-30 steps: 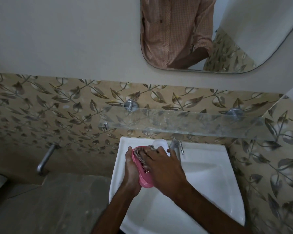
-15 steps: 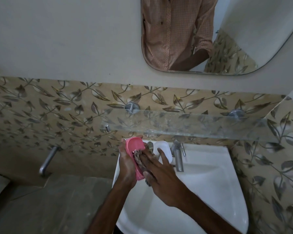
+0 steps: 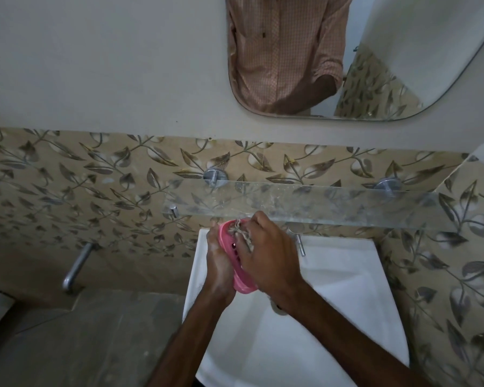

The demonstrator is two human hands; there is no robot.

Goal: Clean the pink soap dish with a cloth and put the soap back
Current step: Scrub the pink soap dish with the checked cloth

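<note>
The pink soap dish (image 3: 233,248) is held on edge above the white basin (image 3: 338,277), its slotted inside facing right. My left hand (image 3: 218,261) grips it from the left side. My right hand (image 3: 266,255) presses a small grey-brown cloth (image 3: 242,235) against the upper inside of the dish, fingers bunched on the cloth. The soap is hidden behind my hands.
A glass shelf (image 3: 319,203) on chrome pegs runs just above my hands. The chrome tap (image 3: 300,243) stands right of my right hand. A metal pipe (image 3: 77,266) sticks out of the tiled wall at left. A mirror (image 3: 333,57) hangs above.
My hands and the dish sit a little higher, close under the shelf. The cloth has slid to the dish's upper end, and my right hand now hides the white soap.
</note>
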